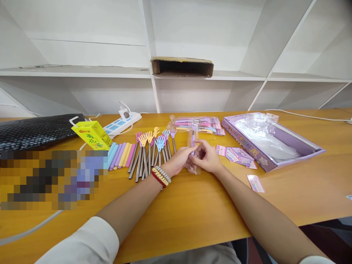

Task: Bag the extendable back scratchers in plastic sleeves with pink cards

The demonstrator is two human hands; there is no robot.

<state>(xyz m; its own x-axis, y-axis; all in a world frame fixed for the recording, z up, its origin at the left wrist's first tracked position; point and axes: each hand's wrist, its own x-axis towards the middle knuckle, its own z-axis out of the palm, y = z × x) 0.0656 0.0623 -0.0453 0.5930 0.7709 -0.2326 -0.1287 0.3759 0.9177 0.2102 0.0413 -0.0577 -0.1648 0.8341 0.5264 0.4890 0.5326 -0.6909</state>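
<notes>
My left hand point(180, 159) and my right hand point(207, 156) meet over the middle of the table. Both are closed on a clear plastic bag point(194, 169) with a purple-handled, claw-headed stick point(193, 141) inside, standing upright in view. Left of my hands lie several metal rods with pink, yellow, blue and purple claw heads point(160, 143). Beside them is a row of blue, purple, yellow and pink tubes point(121, 156). Behind my hands lie bagged sticks point(189, 122). Small printed cards point(232, 154) are spread to the right, with a single card point(255, 183) nearer me.
An open purple box point(242, 145) with clear plastic inside stands at the right. At the left are a yellow drink carton point(92, 135), a white power strip point(121, 124) and a black bag point(38, 130). A cardboard box point(183, 59) sits on the white shelf.
</notes>
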